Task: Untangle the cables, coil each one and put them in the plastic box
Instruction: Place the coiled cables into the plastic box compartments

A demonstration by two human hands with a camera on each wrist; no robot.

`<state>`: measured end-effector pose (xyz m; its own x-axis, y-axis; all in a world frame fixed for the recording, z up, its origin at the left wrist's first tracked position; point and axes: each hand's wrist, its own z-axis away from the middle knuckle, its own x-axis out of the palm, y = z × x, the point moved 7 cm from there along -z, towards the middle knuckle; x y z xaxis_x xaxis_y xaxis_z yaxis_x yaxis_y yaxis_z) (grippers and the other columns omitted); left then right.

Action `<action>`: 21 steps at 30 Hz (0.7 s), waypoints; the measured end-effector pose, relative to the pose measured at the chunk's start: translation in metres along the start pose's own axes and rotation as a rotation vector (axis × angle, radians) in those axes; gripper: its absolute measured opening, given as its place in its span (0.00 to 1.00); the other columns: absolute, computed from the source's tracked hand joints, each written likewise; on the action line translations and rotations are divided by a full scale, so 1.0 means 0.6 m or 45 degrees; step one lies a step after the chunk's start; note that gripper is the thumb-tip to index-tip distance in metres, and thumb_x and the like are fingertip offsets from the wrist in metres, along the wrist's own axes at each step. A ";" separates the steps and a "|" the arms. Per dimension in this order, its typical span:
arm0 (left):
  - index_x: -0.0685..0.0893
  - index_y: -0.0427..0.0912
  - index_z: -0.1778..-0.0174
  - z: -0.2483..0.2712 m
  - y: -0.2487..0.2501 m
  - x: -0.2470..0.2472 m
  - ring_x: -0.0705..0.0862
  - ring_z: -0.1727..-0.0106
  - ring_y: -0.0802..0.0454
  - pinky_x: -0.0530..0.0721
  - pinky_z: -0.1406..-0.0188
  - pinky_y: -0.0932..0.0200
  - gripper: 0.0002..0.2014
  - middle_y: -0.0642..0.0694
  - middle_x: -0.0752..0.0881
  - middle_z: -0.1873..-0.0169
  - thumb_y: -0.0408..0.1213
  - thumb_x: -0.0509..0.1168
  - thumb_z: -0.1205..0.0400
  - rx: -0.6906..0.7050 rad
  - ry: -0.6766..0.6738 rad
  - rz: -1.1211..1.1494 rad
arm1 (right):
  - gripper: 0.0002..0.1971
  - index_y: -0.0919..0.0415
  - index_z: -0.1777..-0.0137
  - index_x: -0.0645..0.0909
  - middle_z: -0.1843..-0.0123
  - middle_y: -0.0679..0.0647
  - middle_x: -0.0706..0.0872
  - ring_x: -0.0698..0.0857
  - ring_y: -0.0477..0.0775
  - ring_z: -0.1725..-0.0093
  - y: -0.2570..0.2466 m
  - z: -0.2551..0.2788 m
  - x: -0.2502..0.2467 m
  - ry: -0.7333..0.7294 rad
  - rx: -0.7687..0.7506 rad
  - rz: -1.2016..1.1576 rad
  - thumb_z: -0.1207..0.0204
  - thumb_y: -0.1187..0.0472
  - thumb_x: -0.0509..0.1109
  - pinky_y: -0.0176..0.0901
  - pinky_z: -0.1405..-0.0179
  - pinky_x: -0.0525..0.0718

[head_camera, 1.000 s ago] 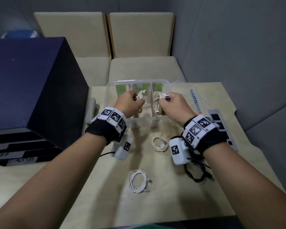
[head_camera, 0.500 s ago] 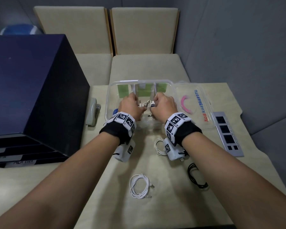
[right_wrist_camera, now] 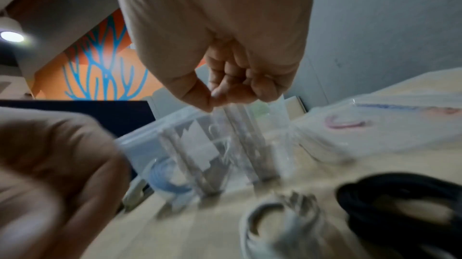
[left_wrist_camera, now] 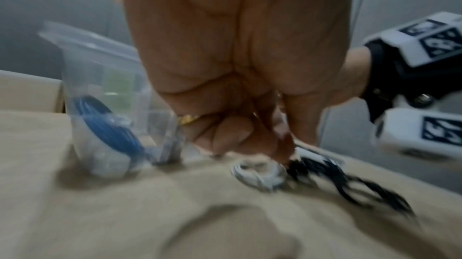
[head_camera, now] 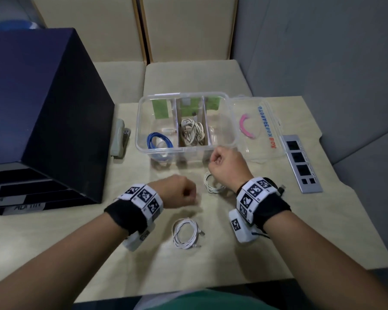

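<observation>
Cables: two are in the box point(head_camera: 141, 121) already, a blue coil point(head_camera: 159, 142) in the left compartment and a cream bundle point(head_camera: 192, 132) in the middle one; the right compartment looks empty. Three coils lie on the tabletop point(head_camera: 300, 231): a white coil point(head_camera: 186, 233) near the front, another white one point(head_camera: 213, 183) just beside the right hand point(head_camera: 227, 167), and a black one point(right_wrist_camera: 400, 204) mostly hidden under the right wrist. By my reading, this is a pause between cables. Next, one loose coil must be lifted without springing open and set in the box. Both grips are curled into loose fists holding nothing; the left hand point(head_camera: 179, 193) hovers above the tabletop.
</observation>
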<state>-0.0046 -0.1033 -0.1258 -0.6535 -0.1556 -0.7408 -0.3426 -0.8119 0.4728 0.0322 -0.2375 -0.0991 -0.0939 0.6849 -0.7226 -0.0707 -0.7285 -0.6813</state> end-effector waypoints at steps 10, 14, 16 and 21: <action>0.73 0.49 0.74 0.018 -0.004 0.170 0.85 0.54 0.43 0.82 0.58 0.58 0.17 0.48 0.86 0.56 0.43 0.77 0.35 -0.004 -0.496 -0.483 | 0.13 0.59 0.44 0.77 0.42 0.57 0.81 0.74 0.60 0.41 0.051 0.049 0.096 -0.382 -0.137 0.848 0.27 0.71 0.62 0.47 0.50 0.69; 0.80 0.47 0.62 0.010 -0.003 0.162 0.86 0.53 0.39 0.85 0.57 0.54 0.06 0.43 0.86 0.55 0.42 0.70 0.28 -0.052 -0.426 -0.603 | 0.16 0.61 0.41 0.75 0.54 0.60 0.75 0.77 0.63 0.43 0.049 0.053 0.087 -0.403 -0.140 0.877 0.26 0.75 0.58 0.47 0.54 0.67; 0.86 0.41 0.53 0.013 0.009 0.137 0.85 0.55 0.42 0.79 0.60 0.58 0.12 0.42 0.87 0.56 0.45 0.71 0.25 -0.101 -0.436 -0.474 | 0.13 0.59 0.44 0.75 0.57 0.58 0.78 0.81 0.64 0.48 0.053 0.053 0.084 -0.423 -0.130 0.806 0.26 0.73 0.59 0.47 0.57 0.71; 0.84 0.45 0.65 0.013 0.037 0.002 0.77 0.68 0.53 0.76 0.63 0.59 0.09 0.47 0.82 0.70 0.45 0.75 0.28 -0.027 -0.233 0.088 | 0.10 0.53 0.53 0.77 0.56 0.52 0.83 0.83 0.54 0.58 0.052 0.027 0.028 -0.434 0.164 0.269 0.32 0.61 0.73 0.41 0.61 0.79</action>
<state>-0.0183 -0.1171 -0.1128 -0.7876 -0.1082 -0.6066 -0.2795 -0.8146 0.5083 0.0120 -0.2489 -0.1309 -0.4413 0.4922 -0.7503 -0.1362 -0.8632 -0.4862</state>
